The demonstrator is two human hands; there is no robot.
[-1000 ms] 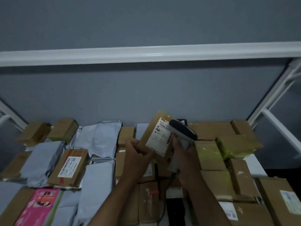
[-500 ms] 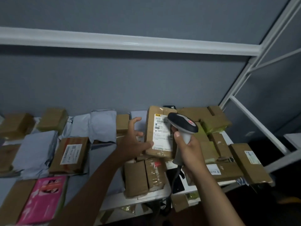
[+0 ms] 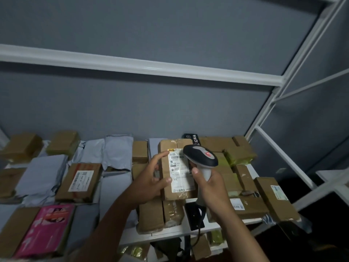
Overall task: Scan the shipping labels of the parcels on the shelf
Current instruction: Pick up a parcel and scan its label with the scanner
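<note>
Taped brown cardboard box (image 3: 171, 145), white label (image 3: 179, 173) reading "502D"; left hand (image 3: 149, 184) spread, fingertips seemingly touching it. Right hand (image 3: 209, 190) grips the smooth grey-black scanner (image 3: 202, 157).

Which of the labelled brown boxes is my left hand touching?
The middle box, whose tall white label sits beside the scanner that the right hand grips; the left hand touches it. The other labelled boxes lie untouched to either side.

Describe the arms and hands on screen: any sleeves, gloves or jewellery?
The left hand and right hand are ungloved, with no watch, ring or strap showing in the dim light; above the wrists, no sleeve reaches into view.
</note>
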